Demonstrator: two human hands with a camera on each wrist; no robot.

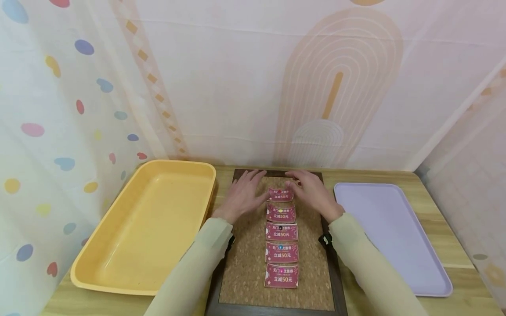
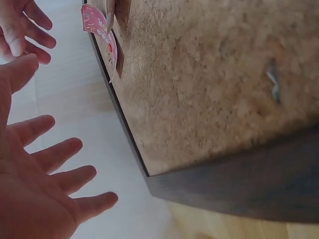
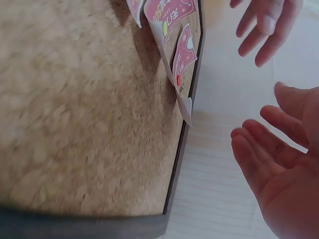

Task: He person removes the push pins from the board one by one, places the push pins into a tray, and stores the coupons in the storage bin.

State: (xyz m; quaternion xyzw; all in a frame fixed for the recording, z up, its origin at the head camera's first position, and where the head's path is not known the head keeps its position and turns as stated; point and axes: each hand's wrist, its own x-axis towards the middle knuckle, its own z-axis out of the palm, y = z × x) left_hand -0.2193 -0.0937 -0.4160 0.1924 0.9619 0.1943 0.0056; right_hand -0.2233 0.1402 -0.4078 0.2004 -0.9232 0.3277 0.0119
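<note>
A cork board (image 1: 245,272) with a dark frame lies on the table, bearing a column of several maroon coupons. Each coupon has a small coloured pushpin at its upper middle: red at the top coupon (image 1: 285,197), pink at the bottom coupon (image 1: 290,281). My left hand (image 1: 242,194) hovers over the board's upper left, fingers spread, its thumb near the top coupon. On the other side, my right hand (image 1: 316,193) hovers with bent, relaxed fingers close to that coupon's right edge. Neither holds anything. In the right wrist view, the coupons (image 3: 167,10) curl up off the cork.
A deep yellow tray (image 1: 158,210) stands left of the board, and a shallow lilac tray (image 1: 389,224) lies to its right. Behind the wooden table (image 1: 454,245) hangs a patterned curtain (image 1: 221,87).
</note>
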